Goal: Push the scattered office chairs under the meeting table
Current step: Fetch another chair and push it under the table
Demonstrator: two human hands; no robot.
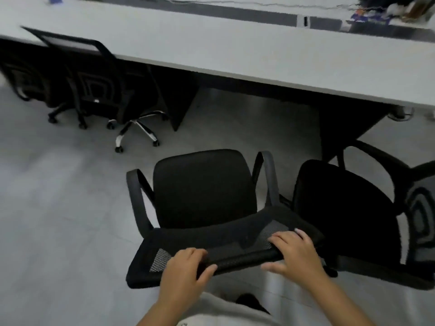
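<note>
A black mesh office chair with grey armrests stands in front of me, its seat facing the long white meeting table. My left hand and my right hand both grip the top edge of its backrest. A gap of grey floor lies between the chair and the table's edge. A second black chair stands close on its right, turned at an angle. Two more chairs sit tucked under the table at the far left.
Dark panel legs hold the table up on either side of the open bay ahead. Cables and small items lie on the table's far right. Grey floor stretches to the left.
</note>
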